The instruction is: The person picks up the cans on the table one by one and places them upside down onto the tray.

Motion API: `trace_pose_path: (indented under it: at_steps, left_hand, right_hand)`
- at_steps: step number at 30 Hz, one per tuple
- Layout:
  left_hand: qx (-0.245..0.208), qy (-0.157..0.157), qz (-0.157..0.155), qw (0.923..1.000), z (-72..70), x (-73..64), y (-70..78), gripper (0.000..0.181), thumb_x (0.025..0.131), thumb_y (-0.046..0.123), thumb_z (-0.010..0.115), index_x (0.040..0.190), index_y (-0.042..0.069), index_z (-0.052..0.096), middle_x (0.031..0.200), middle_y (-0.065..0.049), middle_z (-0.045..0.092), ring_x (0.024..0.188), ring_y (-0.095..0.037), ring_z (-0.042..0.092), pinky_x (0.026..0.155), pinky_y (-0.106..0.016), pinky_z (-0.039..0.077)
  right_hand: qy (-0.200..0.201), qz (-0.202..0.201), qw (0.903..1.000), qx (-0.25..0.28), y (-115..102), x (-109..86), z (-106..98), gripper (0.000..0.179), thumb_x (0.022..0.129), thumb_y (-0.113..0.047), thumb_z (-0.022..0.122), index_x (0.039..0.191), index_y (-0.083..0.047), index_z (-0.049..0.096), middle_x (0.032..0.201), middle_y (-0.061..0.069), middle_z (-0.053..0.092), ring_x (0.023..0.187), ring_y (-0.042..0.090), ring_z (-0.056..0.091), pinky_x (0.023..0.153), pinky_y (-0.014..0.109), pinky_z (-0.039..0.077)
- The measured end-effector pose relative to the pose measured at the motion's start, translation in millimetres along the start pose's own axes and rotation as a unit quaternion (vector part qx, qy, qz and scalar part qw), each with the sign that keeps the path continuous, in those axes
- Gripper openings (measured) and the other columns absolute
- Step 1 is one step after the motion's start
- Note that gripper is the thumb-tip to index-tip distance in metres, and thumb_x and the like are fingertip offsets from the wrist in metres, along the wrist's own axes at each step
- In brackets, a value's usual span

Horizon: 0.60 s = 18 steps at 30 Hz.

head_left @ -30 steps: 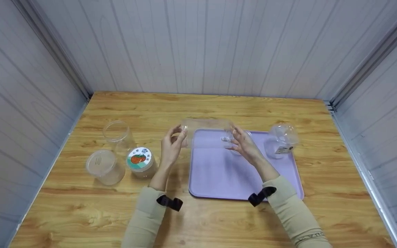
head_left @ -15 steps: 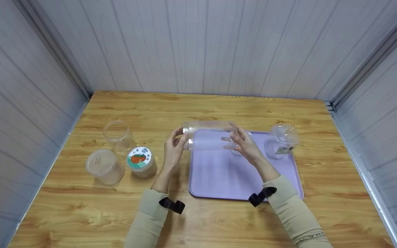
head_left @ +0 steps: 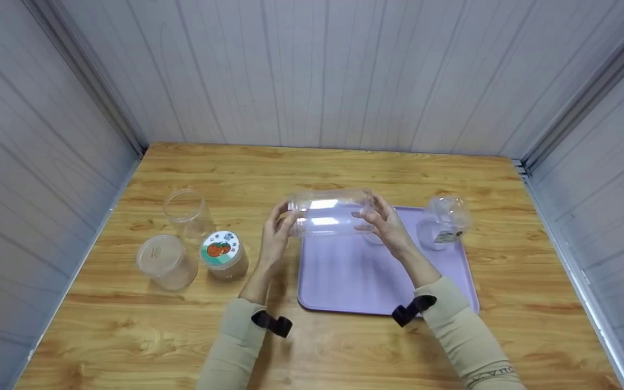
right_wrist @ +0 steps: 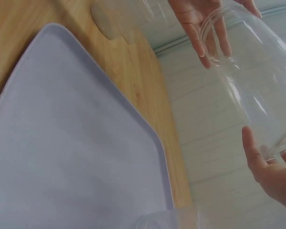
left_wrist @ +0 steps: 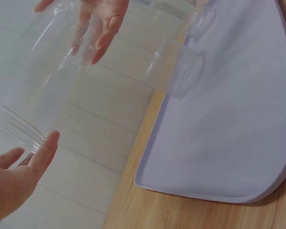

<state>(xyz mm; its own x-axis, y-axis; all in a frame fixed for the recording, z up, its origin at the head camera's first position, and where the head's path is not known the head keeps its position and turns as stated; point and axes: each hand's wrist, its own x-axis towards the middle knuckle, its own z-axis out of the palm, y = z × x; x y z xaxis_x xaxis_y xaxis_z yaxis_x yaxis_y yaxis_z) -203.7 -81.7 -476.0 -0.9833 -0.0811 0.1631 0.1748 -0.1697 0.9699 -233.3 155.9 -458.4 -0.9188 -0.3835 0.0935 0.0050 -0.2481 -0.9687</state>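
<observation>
A clear plastic jar [head_left: 328, 214] is held sideways above the back part of a purple tray [head_left: 339, 281]. At its left end, where threaded rings show in the left wrist view, my left hand [head_left: 274, 238] grips the jar between thumb and fingers. My right hand [head_left: 392, 230] holds the opposite, base end, with fingers spread around the wall. In the right wrist view the jar [right_wrist: 262, 76] spans between both hands, its round mouth toward the left hand. Nothing shows inside it. Behind the right hand, another clear jar [left_wrist: 174, 69] stands on the tray, mostly hidden in the head view.
A clear jar with a small label [head_left: 442, 222] stands at the tray's right. Left of the tray are an uncovered clear jar [head_left: 186, 211], a jar with a frosted lid [head_left: 163, 260] and one with a fruit-printed lid [head_left: 221, 252]. Pale panel walls [head_left: 290, 76] enclose the wooden table.
The held jar has shifted slightly right, and bright reflections now show along its side. My left hand has moved a little right with it; the right hand has barely moved.
</observation>
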Motion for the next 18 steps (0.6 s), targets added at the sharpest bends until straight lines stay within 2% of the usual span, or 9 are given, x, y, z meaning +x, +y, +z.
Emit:
trace_pose_path:
  at_steps: [4, 9, 12, 18]
  left_hand:
    - [-0.002, -0.005, -0.002, 1.0, 0.6, 0.1, 0.8, 0.051, 0.088, 0.021, 0.051, 0.132, -0.001, 0.037, 0.122, -0.02, 0.044, 0.099, -0.027, 0.053, 0.081, -0.036, 0.047]
    - [-0.009, -0.021, -0.004, 0.9997, -0.2, 1.0, 1.1, 0.053, 0.088, 0.018, 0.049, 0.133, -0.007, 0.032, 0.13, -0.025, 0.037, 0.111, -0.031, 0.046, 0.091, -0.043, 0.039]
    - [-0.017, -0.025, -0.007, 0.9995, -0.4, 2.0, 1.4, 0.054, 0.088, 0.016, 0.049, 0.132, -0.009, 0.031, 0.127, -0.027, 0.039, 0.109, -0.032, 0.047, 0.091, -0.045, 0.039]
    - [-0.001, -0.031, -0.007, 0.9995, -2.1, 2.5, 6.0, 0.051, 0.089, 0.012, 0.05, 0.131, -0.01, 0.032, 0.127, -0.026, 0.04, 0.109, -0.032, 0.048, 0.086, -0.034, 0.045]
  right_hand:
    - [0.018, 0.003, 0.9997, -0.014, -4, -1.2, 2, 0.064, 0.084, -0.012, 0.054, 0.139, -0.004, 0.021, 0.137, 0.018, 0.027, 0.109, 0.03, 0.047, 0.085, 0.044, 0.044]
    - [0.045, 0.009, 0.998, -0.044, -9, -1.2, 4, 0.064, 0.083, -0.013, 0.055, 0.139, -0.007, 0.024, 0.143, 0.018, 0.015, 0.111, 0.031, 0.047, 0.093, 0.05, 0.035]
    - [0.061, 0.014, 0.9961, -0.062, -11, -1.0, 5, 0.065, 0.082, -0.017, 0.057, 0.138, -0.008, 0.026, 0.144, 0.018, 0.014, 0.12, 0.03, 0.038, 0.096, 0.051, 0.031]
    - [0.068, -0.005, 0.9961, -0.056, -15, -1.4, 4, 0.067, 0.08, -0.012, 0.057, 0.139, -0.005, 0.024, 0.135, 0.015, 0.028, 0.109, 0.026, 0.048, 0.084, 0.042, 0.045]
